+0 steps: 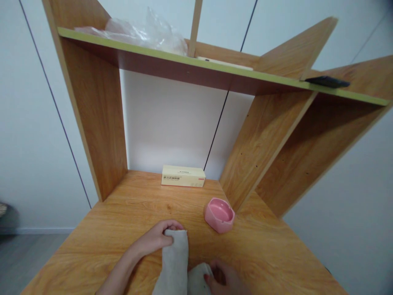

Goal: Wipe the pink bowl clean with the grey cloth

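Observation:
A light grey cloth item (175, 259) lies at the front of the wooden desk, in two narrow parts side by side that run out of the bottom of the view. My left hand (160, 236) pinches the far end of the longer, left part, thumb on top and fingers behind. At the lower right, my right hand (225, 279) is closed on the edge of the shorter part, slightly blurred. Whether both parts are one piece cannot be seen. Beyond my right hand sits a pink angular bowl (220, 215), apart from both hands.
A cream box (183, 176) with printed characters stands at the back of the desk (147, 200). Above it runs a shelf (215, 67) holding clear plastic bags (147, 35) and a flat dark object (328, 81). Upright wooden panels (92, 119) bound the desk left and right.

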Demonstrator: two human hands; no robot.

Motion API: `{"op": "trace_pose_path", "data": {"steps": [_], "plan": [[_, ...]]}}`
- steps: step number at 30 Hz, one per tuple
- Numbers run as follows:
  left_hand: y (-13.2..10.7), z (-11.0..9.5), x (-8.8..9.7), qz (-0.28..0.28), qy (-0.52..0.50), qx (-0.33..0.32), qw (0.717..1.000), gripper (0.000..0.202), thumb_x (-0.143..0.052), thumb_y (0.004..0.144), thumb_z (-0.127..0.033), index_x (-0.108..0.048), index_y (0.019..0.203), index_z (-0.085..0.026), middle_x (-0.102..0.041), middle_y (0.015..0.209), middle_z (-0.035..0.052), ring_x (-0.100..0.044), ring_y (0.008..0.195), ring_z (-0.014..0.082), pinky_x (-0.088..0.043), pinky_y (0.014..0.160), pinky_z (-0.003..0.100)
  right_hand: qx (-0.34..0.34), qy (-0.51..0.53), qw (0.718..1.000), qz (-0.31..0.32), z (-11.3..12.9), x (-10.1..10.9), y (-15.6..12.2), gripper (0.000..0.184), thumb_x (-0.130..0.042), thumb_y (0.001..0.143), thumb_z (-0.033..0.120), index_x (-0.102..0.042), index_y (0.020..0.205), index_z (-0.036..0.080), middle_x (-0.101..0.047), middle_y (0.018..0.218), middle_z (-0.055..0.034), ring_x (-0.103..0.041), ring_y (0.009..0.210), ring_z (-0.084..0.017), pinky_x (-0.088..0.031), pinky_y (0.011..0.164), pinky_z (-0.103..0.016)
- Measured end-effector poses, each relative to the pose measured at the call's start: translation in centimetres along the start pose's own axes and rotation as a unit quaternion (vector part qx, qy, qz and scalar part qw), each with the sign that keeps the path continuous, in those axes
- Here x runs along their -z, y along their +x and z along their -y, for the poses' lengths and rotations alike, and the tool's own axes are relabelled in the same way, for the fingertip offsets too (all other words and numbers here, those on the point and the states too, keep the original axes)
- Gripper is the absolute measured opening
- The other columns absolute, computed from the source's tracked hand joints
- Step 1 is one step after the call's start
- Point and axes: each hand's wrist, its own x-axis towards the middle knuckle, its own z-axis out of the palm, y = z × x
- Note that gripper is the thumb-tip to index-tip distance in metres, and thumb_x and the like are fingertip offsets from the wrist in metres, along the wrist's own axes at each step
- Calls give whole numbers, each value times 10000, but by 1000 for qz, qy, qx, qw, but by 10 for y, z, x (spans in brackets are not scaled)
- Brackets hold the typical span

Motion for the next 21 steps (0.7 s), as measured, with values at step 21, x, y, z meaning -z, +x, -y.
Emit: {"op": "trace_pose_path", "data": {"steps": [21], "plan": [[8,-40,-68,50,66,-230,970,641,-479,548,-7,-432,1161,-189,-347,1285,86,-304,1204,218,-235,1008,350,22,214,973,-90,-4,28,3,501,-519,600,692,-562,671,198,-641,697,-49,-601,760,-227,-477,658,-301]]}}
